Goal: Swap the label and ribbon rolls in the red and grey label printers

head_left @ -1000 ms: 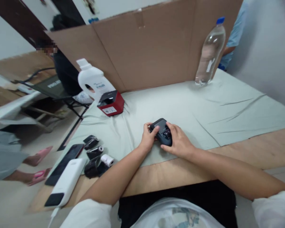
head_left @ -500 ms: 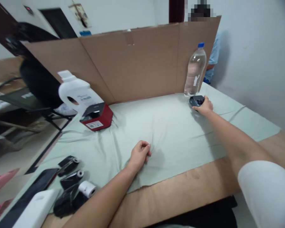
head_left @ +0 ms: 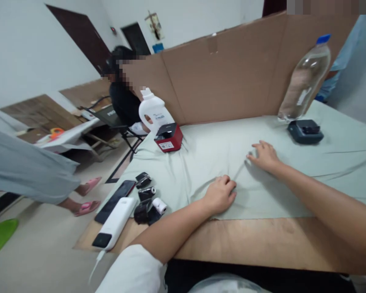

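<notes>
My left hand [head_left: 221, 194] rests palm down on the pale green cloth [head_left: 207, 150] near the table's front edge. Its fingers are curled under, and whatever may be beneath them is hidden. Farther right, my right hand [head_left: 264, 155] hovers low over the cloth with fingers apart and nothing in them. Beyond it sits a dark boxy device [head_left: 305, 132] with a black raised part on top. Just behind that device stands a clear plastic bottle [head_left: 306, 81] with a blue cap.
A red-and-black box [head_left: 168, 137] stands before a white jug [head_left: 155, 112]. Left are several small rolls [head_left: 159, 206], a phone [head_left: 116, 201] and a white power bank [head_left: 116, 224]. A cardboard panel [head_left: 225, 77] lines the back. People are at the left and behind the panel.
My right hand has let go of the dark device and drawn back toward my left hand, its fingers spreading. My left hand has turned palm down. The view has swung left.
</notes>
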Available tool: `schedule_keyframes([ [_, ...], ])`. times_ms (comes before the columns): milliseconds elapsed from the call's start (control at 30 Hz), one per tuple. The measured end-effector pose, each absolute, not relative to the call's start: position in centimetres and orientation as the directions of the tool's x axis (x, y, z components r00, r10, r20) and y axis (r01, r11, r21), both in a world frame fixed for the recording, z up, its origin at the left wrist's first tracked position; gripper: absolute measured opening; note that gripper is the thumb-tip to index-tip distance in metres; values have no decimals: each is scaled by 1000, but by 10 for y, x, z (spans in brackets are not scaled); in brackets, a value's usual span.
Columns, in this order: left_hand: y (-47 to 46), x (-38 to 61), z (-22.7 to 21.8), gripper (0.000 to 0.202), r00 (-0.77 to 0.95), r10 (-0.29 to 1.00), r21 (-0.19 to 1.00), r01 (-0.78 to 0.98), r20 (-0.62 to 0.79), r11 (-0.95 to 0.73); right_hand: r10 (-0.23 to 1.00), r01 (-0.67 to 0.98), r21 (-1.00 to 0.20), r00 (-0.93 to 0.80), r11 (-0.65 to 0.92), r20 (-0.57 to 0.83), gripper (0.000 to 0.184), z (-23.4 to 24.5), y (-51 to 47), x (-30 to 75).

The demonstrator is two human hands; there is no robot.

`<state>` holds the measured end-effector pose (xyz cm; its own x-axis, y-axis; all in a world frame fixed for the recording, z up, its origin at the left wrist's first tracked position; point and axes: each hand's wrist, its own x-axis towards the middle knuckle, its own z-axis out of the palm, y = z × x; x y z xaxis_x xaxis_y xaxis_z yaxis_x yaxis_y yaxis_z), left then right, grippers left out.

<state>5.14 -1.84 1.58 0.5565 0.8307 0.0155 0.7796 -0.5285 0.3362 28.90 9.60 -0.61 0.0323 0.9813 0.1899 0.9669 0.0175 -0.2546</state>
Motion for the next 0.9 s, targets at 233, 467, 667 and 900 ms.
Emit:
schedule_keyframes([
  [233, 36, 5, 86, 25, 683, 663, 498, 708, -306, -500, 940, 933, -179, -275, 312, 201, 51, -28, 47, 233],
  [467, 194, -112, 139, 29, -158, 949, 299, 951, 273, 72, 932, 928, -190, -275, 322, 234, 49, -27, 49, 237],
  [667, 228, -158, 113, 54, -284, 959, 264, 924, -5, 275, 940, 931, -197, -263, 306, 219, 48, -25, 47, 235],
  [900, 206, -138, 87, 83, -377, 918, 189, 917, 125, 351, 941, 933, -205, -249, 296, 229, 45, -21, 46, 233],
])
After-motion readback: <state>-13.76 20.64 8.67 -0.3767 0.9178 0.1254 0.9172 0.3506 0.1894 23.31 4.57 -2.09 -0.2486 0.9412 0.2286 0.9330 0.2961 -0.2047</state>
